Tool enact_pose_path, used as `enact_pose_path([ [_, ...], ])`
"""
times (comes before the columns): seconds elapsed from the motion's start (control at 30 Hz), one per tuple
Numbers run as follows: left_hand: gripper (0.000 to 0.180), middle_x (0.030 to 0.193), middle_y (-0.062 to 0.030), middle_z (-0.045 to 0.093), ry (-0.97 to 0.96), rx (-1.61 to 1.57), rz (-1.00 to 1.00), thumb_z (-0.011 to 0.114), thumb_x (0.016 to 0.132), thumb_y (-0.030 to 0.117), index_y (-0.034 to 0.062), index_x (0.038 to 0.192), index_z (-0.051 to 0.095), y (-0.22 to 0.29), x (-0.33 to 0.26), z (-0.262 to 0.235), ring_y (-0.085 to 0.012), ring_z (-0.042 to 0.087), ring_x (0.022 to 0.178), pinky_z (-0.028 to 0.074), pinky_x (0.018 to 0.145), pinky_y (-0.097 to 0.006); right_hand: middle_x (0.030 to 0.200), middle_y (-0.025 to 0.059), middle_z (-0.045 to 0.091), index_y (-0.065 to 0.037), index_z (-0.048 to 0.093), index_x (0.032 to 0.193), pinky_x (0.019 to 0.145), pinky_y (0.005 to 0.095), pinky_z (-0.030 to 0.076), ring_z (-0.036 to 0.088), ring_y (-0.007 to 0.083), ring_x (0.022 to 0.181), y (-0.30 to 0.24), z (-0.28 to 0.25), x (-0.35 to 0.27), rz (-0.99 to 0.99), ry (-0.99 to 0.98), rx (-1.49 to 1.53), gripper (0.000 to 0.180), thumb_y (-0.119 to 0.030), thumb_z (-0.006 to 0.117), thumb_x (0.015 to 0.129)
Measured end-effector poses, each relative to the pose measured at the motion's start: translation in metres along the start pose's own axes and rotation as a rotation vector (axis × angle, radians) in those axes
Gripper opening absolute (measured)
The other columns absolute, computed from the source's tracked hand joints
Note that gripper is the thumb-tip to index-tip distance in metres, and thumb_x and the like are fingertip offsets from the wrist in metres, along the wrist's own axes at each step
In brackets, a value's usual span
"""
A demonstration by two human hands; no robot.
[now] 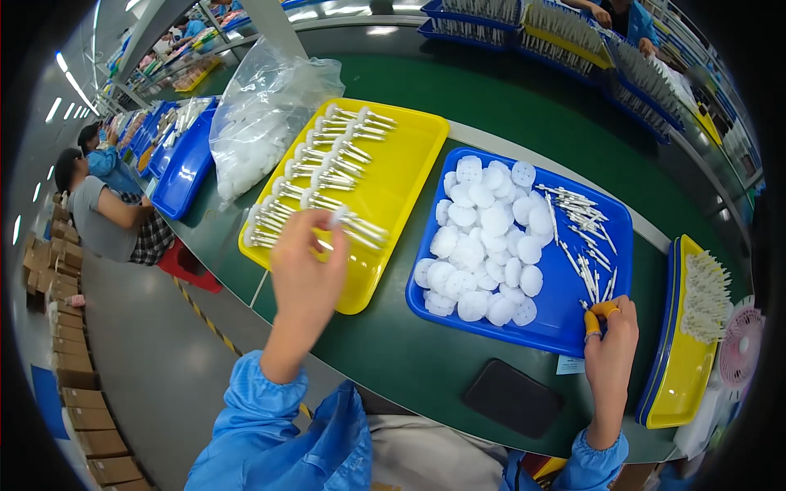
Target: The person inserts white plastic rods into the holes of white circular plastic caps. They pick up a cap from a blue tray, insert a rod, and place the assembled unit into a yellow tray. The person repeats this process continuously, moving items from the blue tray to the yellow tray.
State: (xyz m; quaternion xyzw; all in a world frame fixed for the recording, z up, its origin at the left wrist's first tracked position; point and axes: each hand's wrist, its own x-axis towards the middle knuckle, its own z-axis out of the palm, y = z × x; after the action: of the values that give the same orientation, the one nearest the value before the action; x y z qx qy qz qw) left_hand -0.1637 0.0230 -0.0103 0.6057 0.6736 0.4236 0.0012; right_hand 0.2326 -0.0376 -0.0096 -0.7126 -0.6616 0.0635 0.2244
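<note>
Blue sleeves are occupying the lower edge of my remote view, with a black phone-like slab lying just ahead on the green surface. I am observing the left hand over the yellow tray, its thumb and forefinger meeting at a white disc among the disc-and-stick pieces; I am not able to tell whether it is clasping that piece. These pieces are lying in rows, sticks pointing rightward, apparently for good order. The right hand, wearing yellow finger covers, is resting at the near right corner of the blue tray, thumb and forefinger bent beside the loose white sticks; I am not confirming a grip, the contact being too small to resolve. Loose white discs are filling that tray's left part and the sticks its right, probably separating parts by kind within reach. Beside the yellow tray's far left edge, a clear bag is containing more white pieces. Regarding markings, a pale paper slip is showing at the blue tray's near edge, its print too fine for me to read.
</note>
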Motion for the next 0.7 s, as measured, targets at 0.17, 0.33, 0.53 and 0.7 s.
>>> enact_pose_path([
  [0.17,0.015,0.09,-0.013,0.075,0.008,0.165,-0.116,0.078,0.092,0.012,0.0005,0.098,0.072,-0.057,0.007,-0.016,-0.0244,0.065,0.064,0.053,0.064,-0.04,0.1,0.0207,0.066,0.011,0.072,0.102,0.07,0.0422,0.052,0.064,0.0333,0.081,-0.005,-0.003,-0.001,0.005,-0.005,0.064,0.021,0.016,0.073,0.081],
  [0.33,0.016,0.093,-0.0145,0.076,-0.008,0.214,-0.115,0.078,0.092,0.015,0.001,0.096,0.071,-0.065,0.015,-0.012,-0.0321,0.071,0.074,0.055,0.07,-0.044,0.089,0.0204,0.069,0.009,0.074,0.103,0.061,0.0398,0.048,0.063,0.0287,0.071,-0.007,-0.004,-0.005,0.051,0.062,0.109,0.021,0.014,0.075,0.082],
  [0.53,0.02,0.099,-0.0136,0.073,0.028,0.353,-0.095,0.078,0.093,0.019,0.0038,0.103,0.069,-0.056,0.013,-0.012,-0.0358,0.072,0.094,0.056,0.08,-0.047,0.094,0.0209,0.073,0.009,0.076,0.113,0.062,0.0377,0.05,0.063,0.0264,0.07,-0.007,0.002,-0.006,0.072,0.084,0.239,0.027,0.011,0.075,0.087],
  [0.7,0.021,0.104,-0.0098,0.067,0.091,0.312,0.066,0.075,0.096,0.013,0.0032,0.115,0.072,-0.02,0.0,-0.008,-0.0256,0.064,0.086,0.051,0.075,-0.038,0.092,0.0208,0.067,0.009,0.076,0.116,0.064,0.0409,0.049,0.063,0.0329,0.072,-0.008,-0.002,-0.004,-0.046,0.039,0.241,0.032,0.012,0.072,0.085],
])
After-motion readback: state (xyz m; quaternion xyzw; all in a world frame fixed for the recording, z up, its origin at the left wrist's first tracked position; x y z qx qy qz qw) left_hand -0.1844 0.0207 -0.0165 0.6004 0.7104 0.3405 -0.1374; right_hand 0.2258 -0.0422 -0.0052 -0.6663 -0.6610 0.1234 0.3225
